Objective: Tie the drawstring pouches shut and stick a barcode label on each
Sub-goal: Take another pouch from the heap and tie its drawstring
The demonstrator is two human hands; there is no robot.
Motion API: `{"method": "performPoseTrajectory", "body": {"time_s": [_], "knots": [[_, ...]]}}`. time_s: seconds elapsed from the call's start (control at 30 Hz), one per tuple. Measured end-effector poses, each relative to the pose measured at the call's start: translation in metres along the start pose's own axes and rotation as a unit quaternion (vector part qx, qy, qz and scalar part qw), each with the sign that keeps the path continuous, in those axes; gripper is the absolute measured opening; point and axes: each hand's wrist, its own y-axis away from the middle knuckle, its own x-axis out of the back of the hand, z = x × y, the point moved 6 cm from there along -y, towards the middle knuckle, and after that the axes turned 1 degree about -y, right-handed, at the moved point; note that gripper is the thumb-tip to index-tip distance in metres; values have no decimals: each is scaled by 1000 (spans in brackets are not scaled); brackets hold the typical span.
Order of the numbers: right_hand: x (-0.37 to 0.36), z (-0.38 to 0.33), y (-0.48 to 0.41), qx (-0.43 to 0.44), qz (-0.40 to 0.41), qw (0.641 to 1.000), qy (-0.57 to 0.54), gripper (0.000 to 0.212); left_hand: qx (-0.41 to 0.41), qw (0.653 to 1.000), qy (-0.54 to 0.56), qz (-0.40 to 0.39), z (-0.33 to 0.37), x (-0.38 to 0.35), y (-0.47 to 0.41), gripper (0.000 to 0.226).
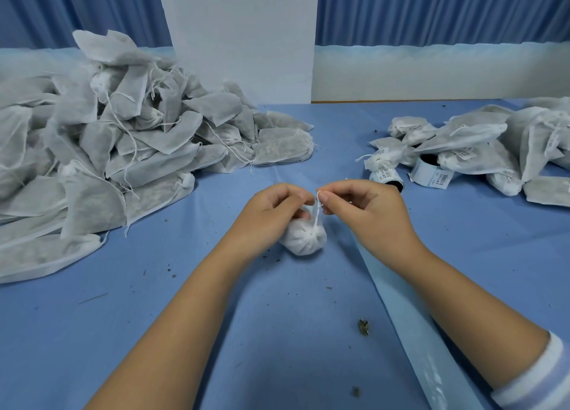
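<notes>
White drawstring (317,212) is pinched from both sides: the curled fingers (300,197) of your left hand (273,213) and those of your right hand (362,212) each grip the cord just above the pouch (303,240). That pouch, its mouth gathered tight, rests on the blue desk (148,323) directly under your hands. Left of the pouch and farther back lies a large heap of pouches (108,138). Right of it and farther back, labelled pouches (481,144) crowd around barcode label rolls (430,170). A glossy liner strip (413,314) runs from beside the pouch under your right forearm.
</notes>
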Motion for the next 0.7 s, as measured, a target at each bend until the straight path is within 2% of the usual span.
{"method": "performPoseTrajectory", "body": {"time_s": [0.13, 0.23, 0.4, 0.7], "knots": [[-3, -2, -1, 3, -11, 1000, -26, 11, -7, 997, -37, -74, 1, -12, 4, 31], [-2, 0, -1, -1, -3, 1000, -30, 10, -3, 994, -48, -97, 3, -14, 7, 29], [3, 2, -2, -10, 21, 999, -39, 10, -8, 998, -43, -46, 0, -8, 4, 18], [11, 14, -7, -100, 85, 982, -134, 21, -39, 996, -73, -26, -4, -15, 3, 15]]}}
